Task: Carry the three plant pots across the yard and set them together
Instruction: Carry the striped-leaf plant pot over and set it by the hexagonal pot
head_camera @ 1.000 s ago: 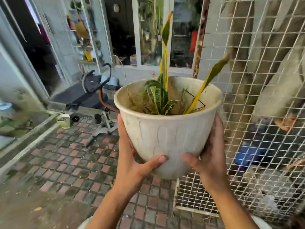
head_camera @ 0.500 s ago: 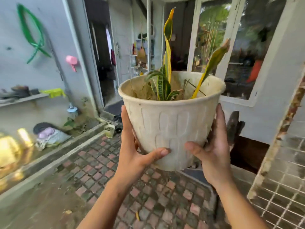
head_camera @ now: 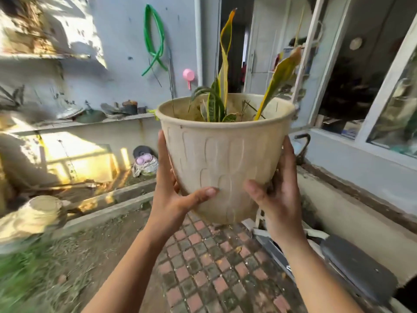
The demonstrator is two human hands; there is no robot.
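A cream plastic plant pot [head_camera: 222, 154] with green and yellow sword-shaped leaves [head_camera: 220, 93] is held upright at chest height in front of me. My left hand [head_camera: 173, 193] grips its left side, thumb across the front near the base. My right hand [head_camera: 277, 190] grips the right side the same way. A blurred pale pot [head_camera: 33, 218] stands on the ground at the far left; no third pot shows.
Brick paving [head_camera: 214, 267] runs ahead under the pot, with dirt and grass [head_camera: 45, 279] to the left. A concrete kerb [head_camera: 106, 208] borders a bed by the grey wall. Exercise equipment [head_camera: 352, 267] lies low on the right below the window [head_camera: 372, 82]. An open doorway [head_camera: 234, 53] is behind the pot.
My view has swung left: the wire cage left the frame, and the wall with the green hose, shelf and garden bed came in. The pot stays gripped in both hands.
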